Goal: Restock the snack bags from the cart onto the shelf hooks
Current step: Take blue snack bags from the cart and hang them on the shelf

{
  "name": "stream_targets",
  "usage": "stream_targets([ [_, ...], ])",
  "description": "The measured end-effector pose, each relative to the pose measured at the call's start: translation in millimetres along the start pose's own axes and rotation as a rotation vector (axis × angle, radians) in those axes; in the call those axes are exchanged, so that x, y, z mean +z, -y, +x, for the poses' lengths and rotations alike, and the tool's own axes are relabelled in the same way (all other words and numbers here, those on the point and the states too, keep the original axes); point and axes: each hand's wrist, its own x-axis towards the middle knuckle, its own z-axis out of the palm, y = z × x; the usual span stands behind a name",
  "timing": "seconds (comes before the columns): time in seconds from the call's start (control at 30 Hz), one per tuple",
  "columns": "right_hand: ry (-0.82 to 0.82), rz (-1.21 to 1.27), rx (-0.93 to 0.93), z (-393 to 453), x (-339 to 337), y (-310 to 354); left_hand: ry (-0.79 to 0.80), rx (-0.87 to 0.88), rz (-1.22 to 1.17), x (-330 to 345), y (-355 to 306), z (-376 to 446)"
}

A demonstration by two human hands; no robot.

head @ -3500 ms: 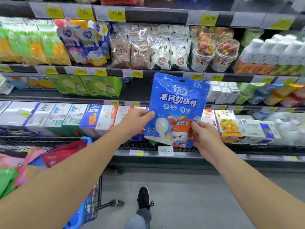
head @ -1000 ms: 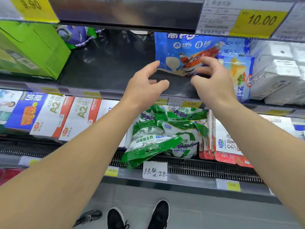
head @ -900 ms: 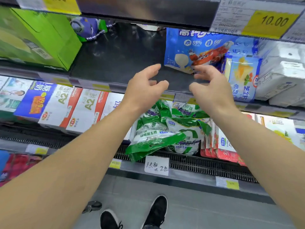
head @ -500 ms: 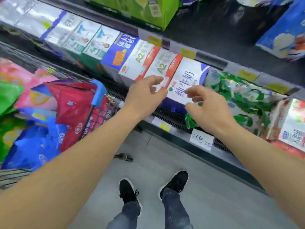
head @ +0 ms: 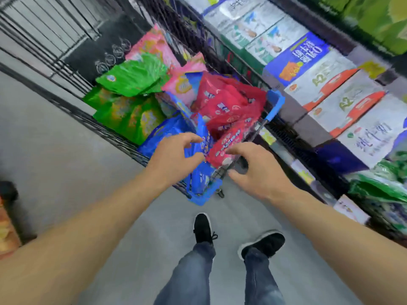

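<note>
The wire cart (head: 123,137) is full of snack bags: blue bags (head: 167,130) nearest me, red bags (head: 229,106) beside them, green bags (head: 132,78) and pink bags (head: 154,45) farther back. My left hand (head: 174,159) hovers over the blue bags with loosely curled fingers and holds nothing. My right hand (head: 257,170) hangs over the cart's near corner, by the red bags, also empty. The view is motion-blurred.
The chilled shelf (head: 293,137) runs along the right with milk cartons (head: 343,100) and green packs (head: 383,186). The cart's blue handle corner (head: 275,102) sits close to the shelf. Grey floor and my two black shoes (head: 202,227) lie below.
The blue bag I held now sits on the upper shelf. My view has swung left and down from the shelf to the cart, and both empty hands moved over the bags.
</note>
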Motion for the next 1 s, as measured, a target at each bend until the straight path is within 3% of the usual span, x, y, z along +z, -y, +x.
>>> stream_targets([
  [0.1, 0.098, -0.112, -0.078, 11.1, 25.9, 9.6, 0.022, 0.007, 0.069, -7.7, 32.8, -6.6],
  [0.3, 0.276, -0.349, -0.055, 33.7, 57.3, 31.2, 0.040, 0.015, 0.085, -12.6, 66.3, -6.5],
  [0.57, 0.221, -0.358, 0.258, 66.3, 91.1, 55.6, 0.037, -0.049, -0.093, -22.5, 78.8, 1.9],
  [0.73, 0.187, -0.393, 0.248, 74.3, 86.0, 63.3, 0.012, -0.115, -0.218, -35.7, 87.1, 6.3],
  [0.87, 0.091, -0.308, 0.119, 67.4, 54.2, 76.5, 0.033, -0.098, -0.215, -48.7, 77.5, 7.1],
  [1.0, -0.051, -0.129, 0.135, 60.8, 11.4, 103.1, 0.124, -0.012, -0.228, -64.8, 54.1, 2.5],
])
